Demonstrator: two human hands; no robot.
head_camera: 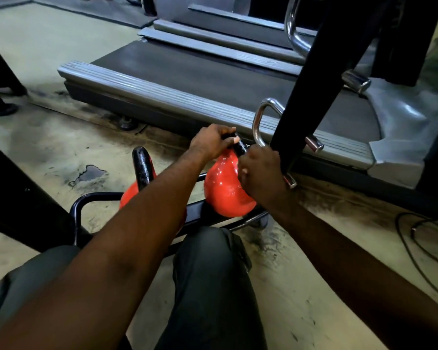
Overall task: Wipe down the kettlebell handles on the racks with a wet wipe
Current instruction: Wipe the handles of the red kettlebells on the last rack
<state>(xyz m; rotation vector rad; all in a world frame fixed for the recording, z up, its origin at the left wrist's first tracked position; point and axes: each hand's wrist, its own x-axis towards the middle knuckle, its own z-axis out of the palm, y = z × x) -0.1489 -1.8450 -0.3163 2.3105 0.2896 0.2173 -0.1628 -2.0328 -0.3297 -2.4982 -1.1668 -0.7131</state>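
Red kettlebell (225, 193) sits on low black rack (99, 195), near treadmill (187, 79). Left hand (210, 141) grips top of black handle (240, 147); right hand (259, 173) curls at handle's base (grasp hidden, cannot tell).

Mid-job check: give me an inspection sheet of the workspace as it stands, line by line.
Surface: stained concrete floor; dark patch left of the rack.
Job's things: right kettlebell and left kettlebell, both red, on a low black rack; wet wipe not seen.
Clutter: nothing seen.
Hands: left hand grips the right kettlebell's black handle; right hand is curled at the handle's right end, what it holds is hidden.
Cables: black cable looped on the floor at right.
Surroundings: treadmill behind; black post with chrome handles.
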